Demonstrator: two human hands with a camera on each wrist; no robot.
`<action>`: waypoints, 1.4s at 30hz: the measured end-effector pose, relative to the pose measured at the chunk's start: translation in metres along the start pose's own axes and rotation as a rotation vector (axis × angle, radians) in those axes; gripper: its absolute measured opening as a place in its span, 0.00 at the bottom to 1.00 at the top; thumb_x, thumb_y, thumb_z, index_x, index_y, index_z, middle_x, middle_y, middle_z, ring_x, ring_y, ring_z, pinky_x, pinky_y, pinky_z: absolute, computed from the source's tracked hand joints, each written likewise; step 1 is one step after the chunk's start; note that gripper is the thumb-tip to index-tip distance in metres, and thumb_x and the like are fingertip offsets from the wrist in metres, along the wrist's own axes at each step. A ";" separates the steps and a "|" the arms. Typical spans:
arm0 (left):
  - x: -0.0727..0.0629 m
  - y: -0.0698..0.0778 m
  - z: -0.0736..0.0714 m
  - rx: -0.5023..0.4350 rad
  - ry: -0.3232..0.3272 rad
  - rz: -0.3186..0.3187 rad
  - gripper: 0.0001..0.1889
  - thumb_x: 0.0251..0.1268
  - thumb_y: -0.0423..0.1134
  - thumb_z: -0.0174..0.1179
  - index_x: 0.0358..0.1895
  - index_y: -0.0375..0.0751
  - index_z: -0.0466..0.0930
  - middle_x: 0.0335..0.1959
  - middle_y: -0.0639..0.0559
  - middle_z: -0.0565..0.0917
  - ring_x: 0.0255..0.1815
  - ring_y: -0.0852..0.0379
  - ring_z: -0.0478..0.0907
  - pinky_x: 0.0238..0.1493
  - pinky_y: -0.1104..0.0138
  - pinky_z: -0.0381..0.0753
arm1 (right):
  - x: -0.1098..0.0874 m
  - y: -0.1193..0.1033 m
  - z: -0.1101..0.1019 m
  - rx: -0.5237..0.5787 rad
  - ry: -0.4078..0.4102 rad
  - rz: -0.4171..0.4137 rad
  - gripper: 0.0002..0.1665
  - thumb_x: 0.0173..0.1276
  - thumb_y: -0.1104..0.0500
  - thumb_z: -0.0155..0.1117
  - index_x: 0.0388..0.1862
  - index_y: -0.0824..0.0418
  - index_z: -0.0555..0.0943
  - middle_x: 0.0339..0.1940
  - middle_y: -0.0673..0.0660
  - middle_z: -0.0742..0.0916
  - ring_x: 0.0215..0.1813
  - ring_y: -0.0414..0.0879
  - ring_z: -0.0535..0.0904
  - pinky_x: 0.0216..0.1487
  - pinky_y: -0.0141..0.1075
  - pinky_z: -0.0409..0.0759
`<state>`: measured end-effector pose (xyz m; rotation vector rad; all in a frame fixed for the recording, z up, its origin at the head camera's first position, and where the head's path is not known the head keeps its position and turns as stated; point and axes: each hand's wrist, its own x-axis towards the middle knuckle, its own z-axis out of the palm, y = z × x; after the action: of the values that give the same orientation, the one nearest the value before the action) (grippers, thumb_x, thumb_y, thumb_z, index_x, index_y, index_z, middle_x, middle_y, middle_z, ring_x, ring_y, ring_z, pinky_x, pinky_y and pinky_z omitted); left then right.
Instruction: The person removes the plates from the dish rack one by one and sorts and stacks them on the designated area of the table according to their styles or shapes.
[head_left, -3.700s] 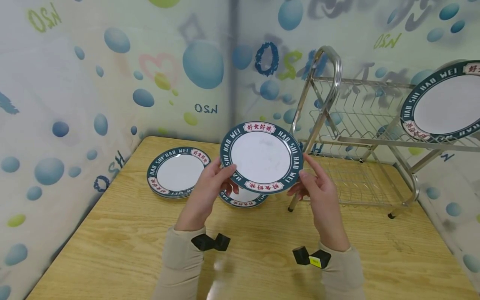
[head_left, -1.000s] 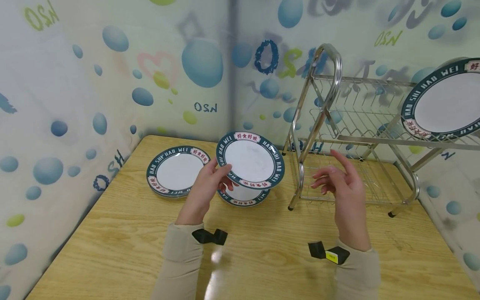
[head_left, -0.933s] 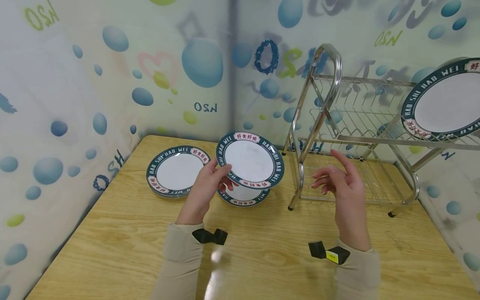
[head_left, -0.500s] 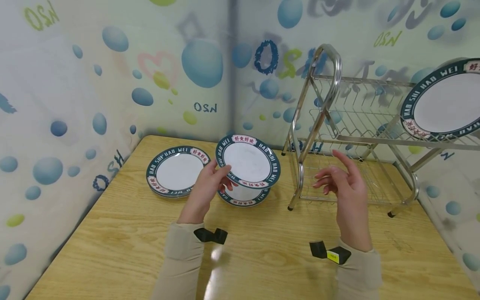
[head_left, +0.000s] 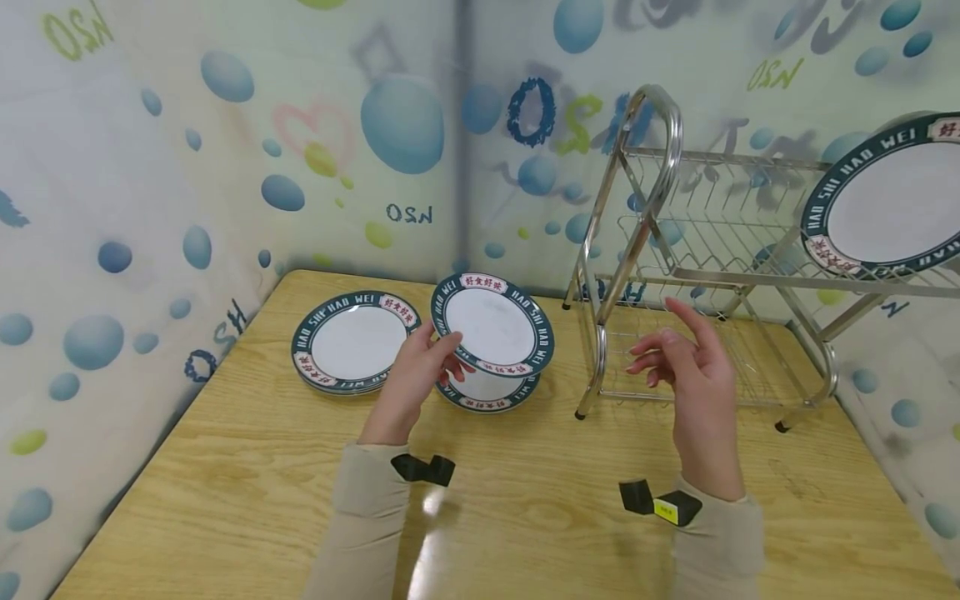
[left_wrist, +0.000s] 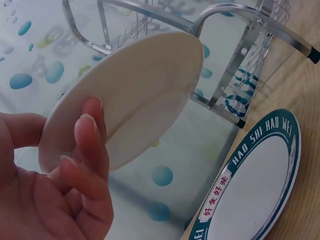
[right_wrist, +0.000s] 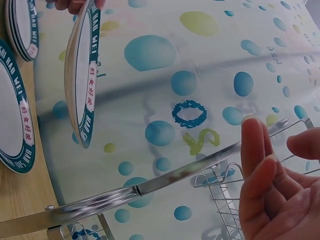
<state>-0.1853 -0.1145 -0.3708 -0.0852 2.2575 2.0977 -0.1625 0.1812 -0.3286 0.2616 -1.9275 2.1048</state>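
Note:
My left hand [head_left: 416, 375] pinches the left edge of a white plate [head_left: 491, 325] with a dark green lettered rim, thumb on top and fingers underneath. The plate is tilted and raised; its pale underside shows in the left wrist view. Below it, partly covered, another plate [head_left: 487, 392] of the same pattern lies on the table. To the left, beside my hand, sits a stack of matching plates [head_left: 352, 346]. My right hand [head_left: 693, 375] is held in the air before the metal rack, fingers loosely bent and holding nothing.
A two-tier metal dish rack [head_left: 660, 208] stands at the right on the wooden table [head_left: 525, 517]. One large matching plate [head_left: 892, 204] leans upright on its upper tier. A patterned curtain [head_left: 405, 125] closes off the back and sides.
Earlier both hands held the plate; the right hand has let go and moved right. In the left hand the plate has since sunk slightly and shifted left, toward the plate beneath.

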 end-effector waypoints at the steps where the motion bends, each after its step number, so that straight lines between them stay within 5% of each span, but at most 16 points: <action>1: 0.000 0.000 0.000 0.003 0.004 -0.001 0.14 0.66 0.45 0.47 0.52 0.47 0.68 0.24 0.44 0.81 0.29 0.37 0.74 0.25 0.65 0.70 | 0.000 0.000 0.000 0.004 -0.001 -0.001 0.24 0.68 0.57 0.50 0.63 0.56 0.65 0.30 0.60 0.82 0.27 0.50 0.79 0.23 0.33 0.72; 18: 0.006 -0.011 0.000 0.079 0.028 -0.025 0.15 0.65 0.47 0.48 0.52 0.49 0.68 0.23 0.43 0.79 0.23 0.49 0.76 0.22 0.68 0.67 | 0.000 -0.001 -0.001 0.015 0.013 0.010 0.25 0.68 0.55 0.50 0.63 0.55 0.64 0.31 0.60 0.82 0.27 0.50 0.79 0.23 0.32 0.72; 36: 0.009 -0.015 -0.001 0.153 0.018 -0.074 0.16 0.66 0.48 0.47 0.54 0.48 0.66 0.24 0.45 0.81 0.32 0.37 0.76 0.29 0.62 0.69 | -0.002 -0.008 -0.004 0.006 0.064 -0.015 0.24 0.69 0.54 0.48 0.62 0.56 0.66 0.31 0.61 0.82 0.27 0.51 0.79 0.22 0.32 0.71; 42: 0.011 -0.016 -0.001 0.174 0.018 -0.092 0.18 0.66 0.47 0.47 0.56 0.45 0.65 0.23 0.46 0.81 0.29 0.43 0.77 0.29 0.63 0.70 | -0.003 -0.010 -0.007 0.039 0.093 -0.036 0.23 0.69 0.55 0.48 0.62 0.56 0.67 0.31 0.62 0.81 0.26 0.51 0.79 0.22 0.32 0.71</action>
<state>-0.1945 -0.1167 -0.3877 -0.1966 2.3856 1.8563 -0.1558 0.1889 -0.3210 0.2011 -1.8176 2.0944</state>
